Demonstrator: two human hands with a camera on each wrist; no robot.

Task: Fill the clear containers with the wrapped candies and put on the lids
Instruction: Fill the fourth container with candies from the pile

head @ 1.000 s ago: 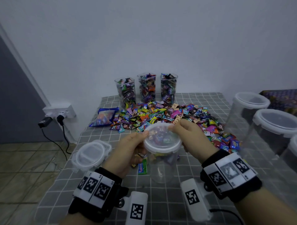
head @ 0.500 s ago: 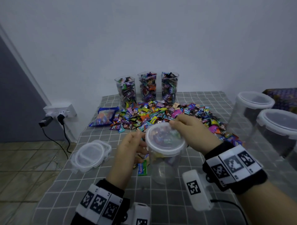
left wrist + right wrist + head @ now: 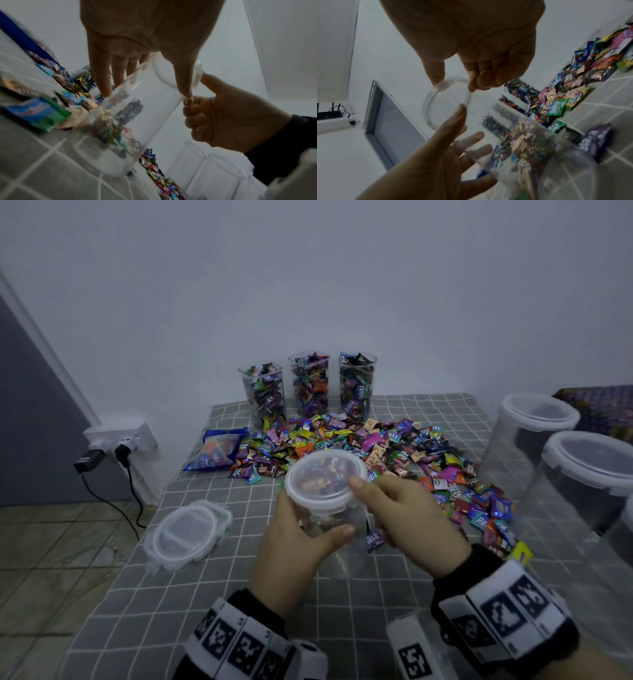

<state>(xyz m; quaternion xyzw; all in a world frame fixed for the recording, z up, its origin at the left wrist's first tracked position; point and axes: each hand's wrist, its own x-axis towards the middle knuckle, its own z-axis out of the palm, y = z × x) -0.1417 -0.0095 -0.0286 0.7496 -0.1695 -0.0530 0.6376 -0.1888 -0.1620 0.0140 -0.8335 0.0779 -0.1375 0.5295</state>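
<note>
- Clear container stands near the front middle of the grey checked tablecloth, its round lid sitting on top; wrapped candies show through the lid and fill only the lower part (the upper wall looks empty in the left wrist view).
- Three tall clear containers stand in a row at the far edge by the wall, each packed with candies to the rim and without lids.
- Loose wrapped candies lie in a broad heap between that row and the held container, trailing off to the right.
- Two spare lids lie stacked to the left of the held container, apart from it.
- Larger clear lidded tubs stand at the right edge; nothing can be made out inside them.
- A blue candy bag lies at the left end of the heap.
- Left hand wraps the container's side just under the lid, thumb across the front wall, fingers spread along the far wall.
- Right hand pinches the lid's rim at its right side, thumb on the top edge and curled fingers beneath (the rest of the hand is clear of the wall).
</note>
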